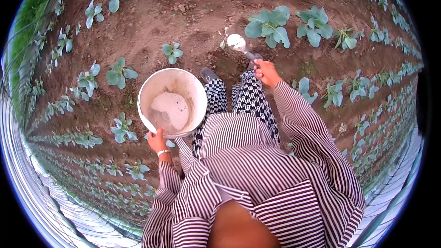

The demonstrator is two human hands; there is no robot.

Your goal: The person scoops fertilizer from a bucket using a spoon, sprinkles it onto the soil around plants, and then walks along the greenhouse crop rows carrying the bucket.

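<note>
Above brown soil (193, 18): a white bucket (158, 81) and a laden scoop (249, 54)
The left hand's (157, 142) fingers pinch the bucket's rim, pale powder (178, 110) inside; then the scoop, heaped white, its handle wrapped by the right hand's (266, 72) fingers, near a leafy plant (267, 26).

One white bucket (156, 84) held one mound of pale powder (178, 110). One scoop (249, 55) carried one heap of white powder (236, 42). One wristband (163, 152), one striped shirt (243, 165), one pair of patterned trousers (216, 97), two shoes (209, 74) showed. Brassica plants (271, 24) numbered dozens, too many for exact count.
</note>
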